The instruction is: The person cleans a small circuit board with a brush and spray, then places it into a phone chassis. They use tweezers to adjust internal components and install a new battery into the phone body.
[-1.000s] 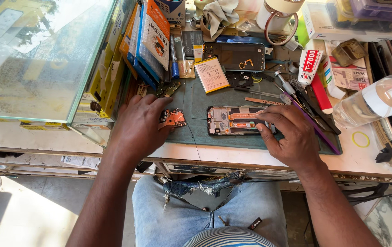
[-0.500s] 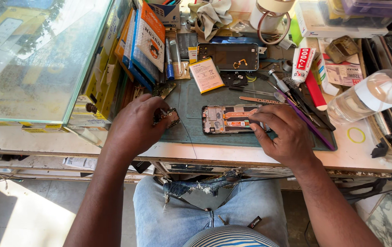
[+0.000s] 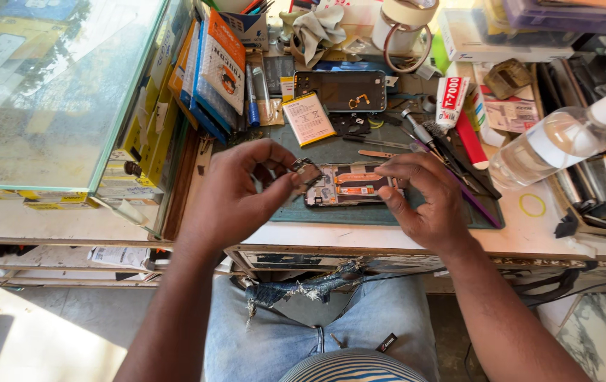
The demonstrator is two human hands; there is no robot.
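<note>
An opened phone (image 3: 349, 185) with its back off lies on a dark green work mat (image 3: 359, 148), showing orange and copper parts inside. My left hand (image 3: 243, 187) pinches a small circuit part (image 3: 306, 170) just above the phone's left end. My right hand (image 3: 427, 198) rests on the phone's right end, fingertips pressing its edge. A separate phone screen panel (image 3: 340, 90) lies face down behind the mat. A flat battery (image 3: 308, 118) sits beside the panel.
A glass display case (image 3: 48, 92) stands at left, with boxed packs (image 3: 214, 67) leaning against it. A clear spray bottle (image 3: 557, 141) lies at right. A glue tube (image 3: 450, 102), screwdrivers (image 3: 423, 134), tape rolls (image 3: 402, 28) and a yellow rubber band (image 3: 531, 205) crowd the bench.
My left hand picked the small circuit part off the mat and lifted it toward the phone's left end. My right hand stayed on the phone. The camera moved closer.
</note>
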